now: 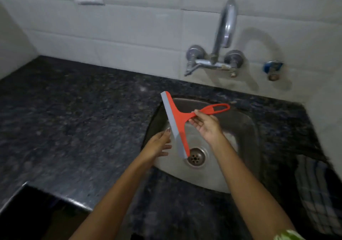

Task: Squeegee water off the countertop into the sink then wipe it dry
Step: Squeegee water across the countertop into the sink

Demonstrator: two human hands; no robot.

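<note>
our right hand (204, 124) holds the squeegee (182, 124) over the sink (246, 126), left hand (157, 145) open and empty; we judge the cloth (314, 189) wiping of the countertop (74, 119) is left.

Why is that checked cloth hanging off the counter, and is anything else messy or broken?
The checked cloth lies bunched at the countertop's right edge, partly drooping over it. Nothing else stands out: the right hand holds the squeegee above the sink, and nothing looks broken.

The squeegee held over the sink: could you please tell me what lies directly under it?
Under the squeegee are the steel sink basin and its drain strainer; the blade's lower tip covers the strainer's left edge.
</note>
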